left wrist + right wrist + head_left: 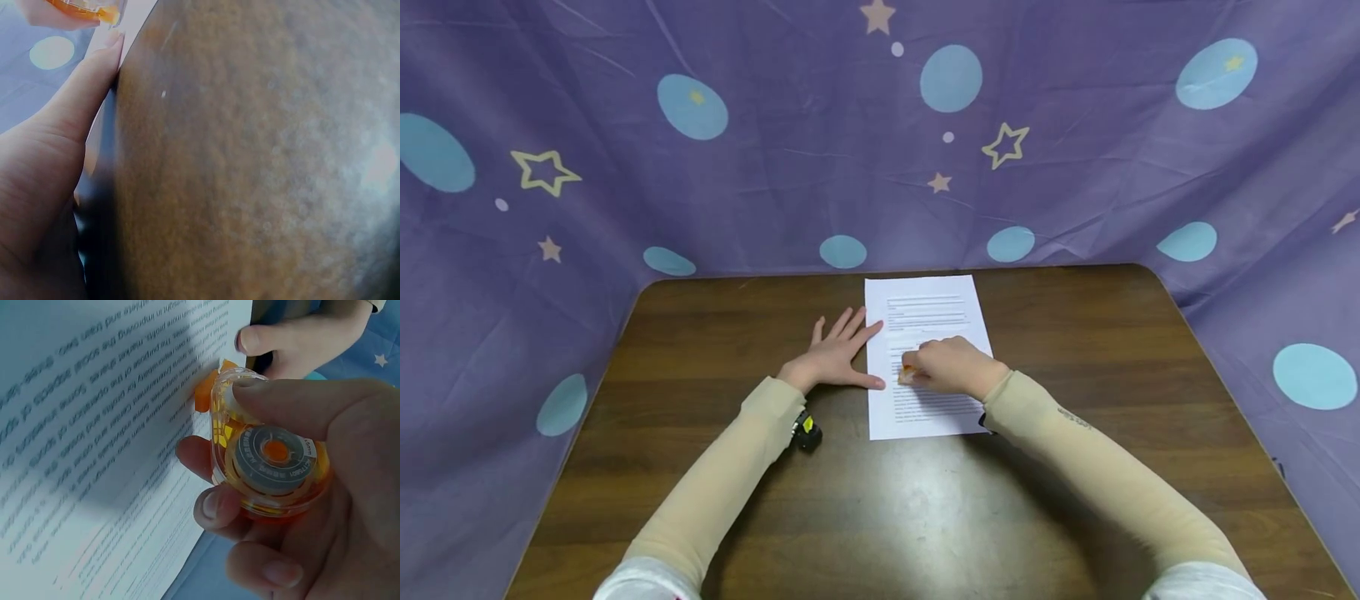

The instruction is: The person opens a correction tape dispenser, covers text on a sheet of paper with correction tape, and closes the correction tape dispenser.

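A printed sheet of paper (917, 287) lies on the wooden table, covered in lines of text. My right hand (953, 367) holds a clear and orange correction tape (275, 453), thumb on one side and curled fingers on the other. The orange tip (203, 392) of the correction tape is right at the printed text near the sheet's left side. My left hand (835, 360) lies with fingers spread at the left edge of the paper. Its thumb (103, 59) and index fingertip overlap that edge, and the other fingers reach over the table.
The brown table (737, 333) extends around the sheet on both sides and in front. Behind it hangs a purple curtain (790, 167) with stars and blue ovals. A small black camera (807, 432) is worn at the left wrist.
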Demonstrator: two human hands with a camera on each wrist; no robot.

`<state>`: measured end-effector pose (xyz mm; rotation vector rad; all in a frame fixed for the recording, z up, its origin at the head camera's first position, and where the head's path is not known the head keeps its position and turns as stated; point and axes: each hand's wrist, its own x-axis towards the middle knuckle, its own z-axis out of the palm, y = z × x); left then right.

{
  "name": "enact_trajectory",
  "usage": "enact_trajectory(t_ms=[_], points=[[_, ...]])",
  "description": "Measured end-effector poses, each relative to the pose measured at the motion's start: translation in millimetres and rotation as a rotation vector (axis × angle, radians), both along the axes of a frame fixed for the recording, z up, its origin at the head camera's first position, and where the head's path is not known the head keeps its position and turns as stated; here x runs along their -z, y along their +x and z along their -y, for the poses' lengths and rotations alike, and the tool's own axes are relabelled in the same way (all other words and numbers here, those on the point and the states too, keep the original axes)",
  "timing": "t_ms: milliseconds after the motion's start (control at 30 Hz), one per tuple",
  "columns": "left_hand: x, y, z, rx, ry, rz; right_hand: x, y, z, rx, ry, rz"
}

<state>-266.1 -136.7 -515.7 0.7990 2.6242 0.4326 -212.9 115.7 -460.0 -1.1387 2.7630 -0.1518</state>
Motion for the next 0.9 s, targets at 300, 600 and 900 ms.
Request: enact_trajectory(t_ms=[300, 600, 900], points=[[5.4, -4.0, 1.2, -0.003, 0.013, 0.024, 5.5, -3.1, 9.3, 0.006, 0.008, -0.021], [13.2, -5.3, 1.9, -0.006, 0.028, 0.029, 6.8, -3.4, 10.5, 0.006, 0.014, 0.001], [12.6, -7.3, 2.0, -0.007, 0.025, 0.021, 11.3, -6.4, 8.8, 0.009, -0.013, 0.019]])
